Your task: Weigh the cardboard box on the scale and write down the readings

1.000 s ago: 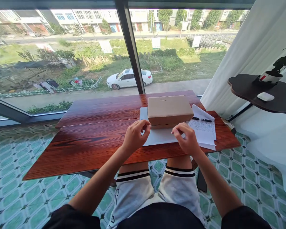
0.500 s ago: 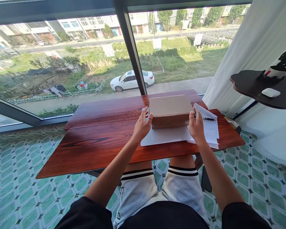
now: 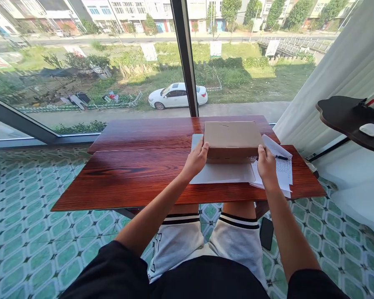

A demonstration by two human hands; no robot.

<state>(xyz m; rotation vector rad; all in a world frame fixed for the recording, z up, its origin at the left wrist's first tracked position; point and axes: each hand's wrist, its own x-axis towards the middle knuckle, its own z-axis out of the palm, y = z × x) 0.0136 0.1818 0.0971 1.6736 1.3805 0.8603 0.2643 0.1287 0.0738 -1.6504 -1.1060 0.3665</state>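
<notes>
Head camera: I see the brown cardboard box [image 3: 233, 133] over a grey panel [image 3: 227, 173] on the bench [image 3: 137, 174], at 12 o'clock from midway between the hands, its long axis running 9 to 3. The left hand [image 3: 195, 161] touches it at 8 o'clock, the right hand [image 3: 267, 166] at 4; neither looks nearer. Both are partly curled, clasping the box between them, though I can't tell whether it is lifted. I read no brand or label on it. Papers [image 3: 283, 177] at 4 o'clock carry lines too small to read.
</notes>
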